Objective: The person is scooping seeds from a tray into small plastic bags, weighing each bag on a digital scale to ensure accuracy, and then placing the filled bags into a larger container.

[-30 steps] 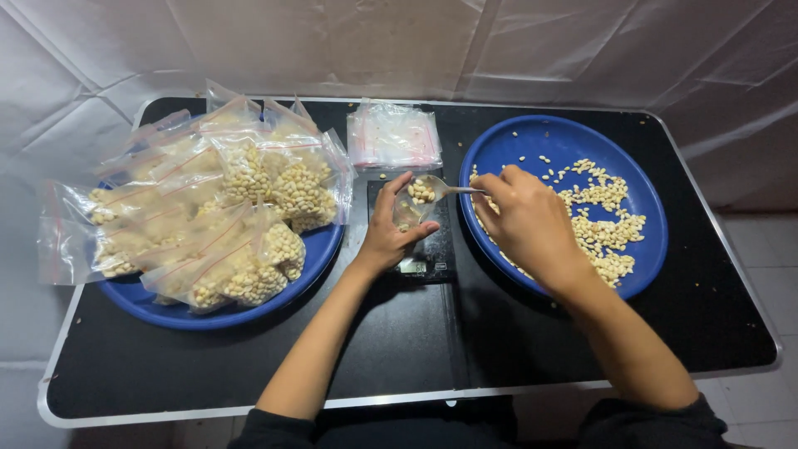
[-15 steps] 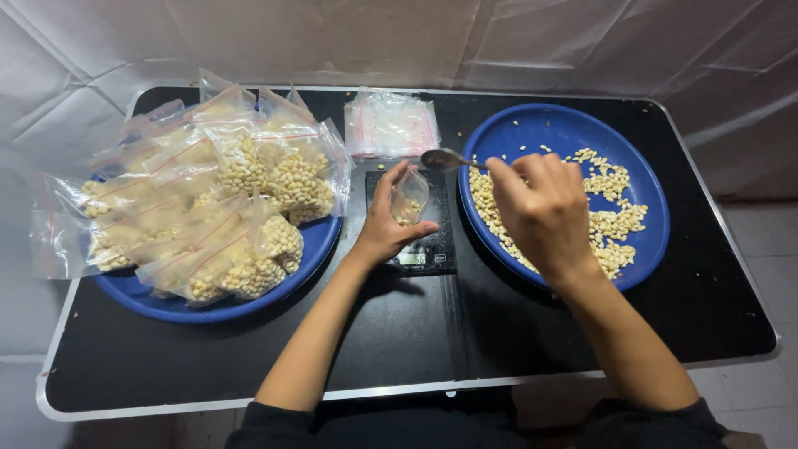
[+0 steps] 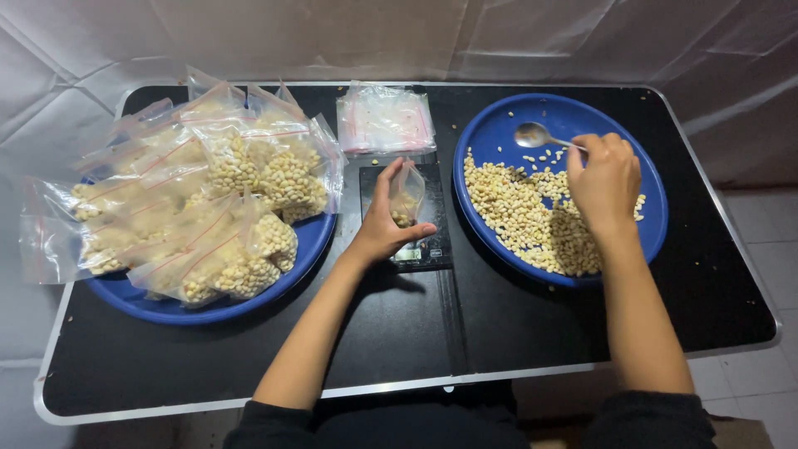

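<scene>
The right hand (image 3: 605, 185) hid most of the spoon (image 3: 534, 135) handle. The left hand (image 3: 384, 224) covered part of the scale (image 3: 424, 249), whose display was too small to read. Stacked bags (image 3: 208, 199) concealed much of the left plate (image 3: 166, 309).

a small clear bag (image 3: 406, 198) stands upright on the black scale (image 3: 409, 218), a little heap of pale kernels at its bottom, mouth open upward. a metal spoon (image 3: 536, 135) lies nearly level over the right blue plate (image 3: 499, 133), bowl facing up and pointing left, above the loose kernels (image 3: 524, 216) spread there.
</scene>
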